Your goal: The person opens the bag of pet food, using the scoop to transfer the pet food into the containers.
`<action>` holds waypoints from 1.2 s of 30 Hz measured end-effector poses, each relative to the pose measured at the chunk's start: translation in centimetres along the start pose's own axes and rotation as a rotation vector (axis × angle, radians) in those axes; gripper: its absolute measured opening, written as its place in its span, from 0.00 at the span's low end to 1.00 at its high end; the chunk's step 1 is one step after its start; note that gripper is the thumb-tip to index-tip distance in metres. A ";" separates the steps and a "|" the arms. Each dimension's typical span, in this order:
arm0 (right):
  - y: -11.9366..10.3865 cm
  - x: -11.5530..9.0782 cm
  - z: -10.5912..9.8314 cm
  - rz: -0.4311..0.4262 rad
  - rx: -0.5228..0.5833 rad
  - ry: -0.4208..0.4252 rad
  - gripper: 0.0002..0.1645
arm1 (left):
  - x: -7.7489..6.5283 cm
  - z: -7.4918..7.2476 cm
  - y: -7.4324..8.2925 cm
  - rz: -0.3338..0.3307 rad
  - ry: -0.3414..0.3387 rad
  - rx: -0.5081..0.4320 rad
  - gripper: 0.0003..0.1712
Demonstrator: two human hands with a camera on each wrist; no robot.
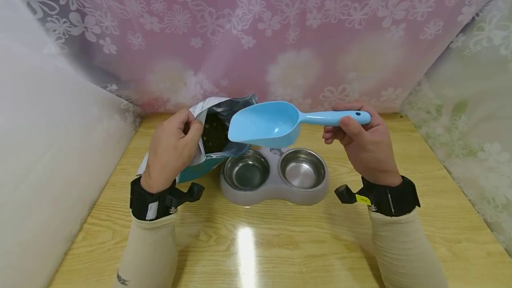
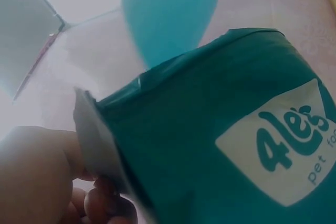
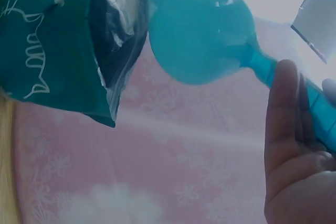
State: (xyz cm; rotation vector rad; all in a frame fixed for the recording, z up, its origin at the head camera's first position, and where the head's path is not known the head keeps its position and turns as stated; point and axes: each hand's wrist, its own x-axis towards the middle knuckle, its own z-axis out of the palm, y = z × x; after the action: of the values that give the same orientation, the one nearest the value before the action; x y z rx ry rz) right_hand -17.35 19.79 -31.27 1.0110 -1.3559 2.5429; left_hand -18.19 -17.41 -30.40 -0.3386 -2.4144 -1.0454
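A teal pet food bag point(image 2: 173, 129) gapes at the top, with dark kibble point(image 1: 214, 133) visible inside. My left hand point(image 1: 172, 146) pinches the bag's rim between thumb and fingers. My right hand point(image 1: 366, 146) grips the handle of a light blue scoop point(image 1: 266, 123), thumb along the near side. The scoop's bowl faces up and looks empty; its tip overlaps the bag's opening in the head view. In the right wrist view the scoop point(image 3: 202, 30) is seen from below, right at the bag's mouth point(image 3: 118, 35).
Below the scoop, a grey double feeder point(image 1: 274, 194) stands on the wooden table point(image 1: 304, 248). Its left steel bowl point(image 1: 247, 171) and right steel bowl point(image 1: 302, 170) hold no food. A pink flowered cloth point(image 1: 256, 48) hangs behind, and a white panel point(image 1: 52, 137) rises on the left.
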 end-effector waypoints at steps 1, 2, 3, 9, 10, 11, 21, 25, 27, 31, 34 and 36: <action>0.1 -0.1 0.3 -0.002 -0.052 0.020 0.15 | 0.0 0.0 0.0 0.001 -0.003 -0.001 0.16; 0.2 -0.1 0.6 0.001 -0.111 0.038 0.15 | 0.0 -0.1 0.0 0.002 -0.006 -0.002 0.16; 0.4 -0.2 0.9 0.000 -0.171 0.053 0.15 | 0.0 -0.1 -0.1 0.005 -0.007 -0.002 0.16; 1.4 -0.3 3.3 -0.042 -0.454 0.045 0.17 | 0.5 -0.1 0.1 0.029 -0.022 -0.001 0.15; 1.6 -0.4 3.7 -0.043 -0.490 0.039 0.18 | 0.6 -0.1 0.1 0.031 -0.028 0.002 0.15; 1.9 -0.4 4.2 -0.039 -0.519 0.035 0.18 | 0.6 0.0 0.1 0.034 -0.033 0.003 0.15; 5.0 1.3 8.3 0.036 -0.942 0.034 0.17 | 0.7 -0.3 -0.1 0.025 -0.046 0.001 0.14; 6.3 2.1 8.9 0.069 -1.119 -0.006 0.21 | 0.7 -0.2 -0.1 0.033 -0.050 -0.008 0.15; 6.9 2.3 9.2 0.092 -1.211 -0.052 0.22 | 0.7 -0.2 -0.2 0.028 -0.049 -0.015 0.14; 8.3 2.6 9.8 0.102 -1.320 -0.192 0.22 | 0.4 -0.2 -0.2 0.030 -0.046 -0.025 0.14; 9.2 2.8 10.3 0.072 -1.372 -0.281 0.21 | 0.3 -0.3 -0.3 0.040 -0.049 -0.028 0.15; 9.9 3.0 10.5 0.047 -1.396 -0.321 0.20 | 0.3 -0.4 -0.3 0.046 -0.054 -0.030 0.15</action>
State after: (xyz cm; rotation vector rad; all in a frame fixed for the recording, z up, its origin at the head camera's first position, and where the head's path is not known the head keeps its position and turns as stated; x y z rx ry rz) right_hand -17.95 5.07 -32.48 0.9542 -2.5124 0.8440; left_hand -18.41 -17.92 -30.20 -0.4355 -2.4287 -1.0657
